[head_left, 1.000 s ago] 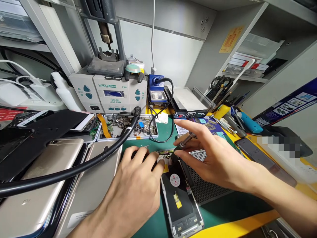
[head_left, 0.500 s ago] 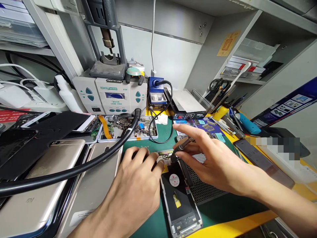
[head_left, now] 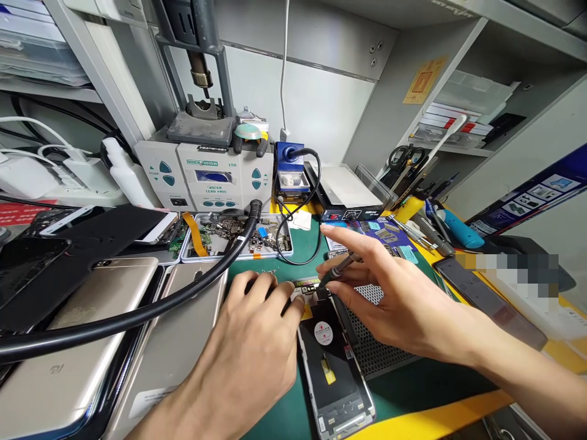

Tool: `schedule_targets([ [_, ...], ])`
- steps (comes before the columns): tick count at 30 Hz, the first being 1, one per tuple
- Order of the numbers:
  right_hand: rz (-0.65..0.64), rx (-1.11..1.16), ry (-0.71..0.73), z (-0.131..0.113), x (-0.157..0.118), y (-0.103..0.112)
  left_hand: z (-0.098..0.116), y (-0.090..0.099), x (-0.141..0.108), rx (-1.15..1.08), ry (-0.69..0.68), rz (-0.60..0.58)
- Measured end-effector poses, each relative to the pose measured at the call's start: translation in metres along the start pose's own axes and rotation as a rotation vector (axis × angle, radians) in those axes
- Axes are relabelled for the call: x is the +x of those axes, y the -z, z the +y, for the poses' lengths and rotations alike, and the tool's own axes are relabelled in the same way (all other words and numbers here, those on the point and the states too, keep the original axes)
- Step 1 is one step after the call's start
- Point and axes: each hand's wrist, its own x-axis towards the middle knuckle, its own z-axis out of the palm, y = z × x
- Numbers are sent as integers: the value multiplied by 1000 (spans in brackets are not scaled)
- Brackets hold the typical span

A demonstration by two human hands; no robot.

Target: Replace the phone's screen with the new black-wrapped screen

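Observation:
A phone screen assembly (head_left: 334, 379) lies with its inner side up on the green mat, a round white sticker near its upper part. My left hand (head_left: 261, 342) is closed at its top left corner, thumb and fingers bent against the edge; some fingertips are hidden. My right hand (head_left: 389, 287) grips a slim dark screwdriver (head_left: 342, 266) between thumb and fingers, index finger stretched out. The tool slants down to the small parts at the screen's top end, where its tip is hard to make out.
A black hose (head_left: 183, 302) arcs over several phones at left. Behind stands a hot air station (head_left: 206, 177), with a tray of circuit boards (head_left: 188, 253) before it. A perforated black plate (head_left: 385, 348) lies right of the screen, and tools (head_left: 426, 214) crowd the far right.
The screwdriver's lower end has shifted slightly at the top of the screen, and my right fingers have moved a little around its shaft. My left hand stays in place.

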Motion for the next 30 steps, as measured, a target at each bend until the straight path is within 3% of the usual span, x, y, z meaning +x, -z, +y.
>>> schedule_targets([
  [30, 0, -22, 2, 2, -3, -7, 1, -2, -2, -2, 9, 19],
])
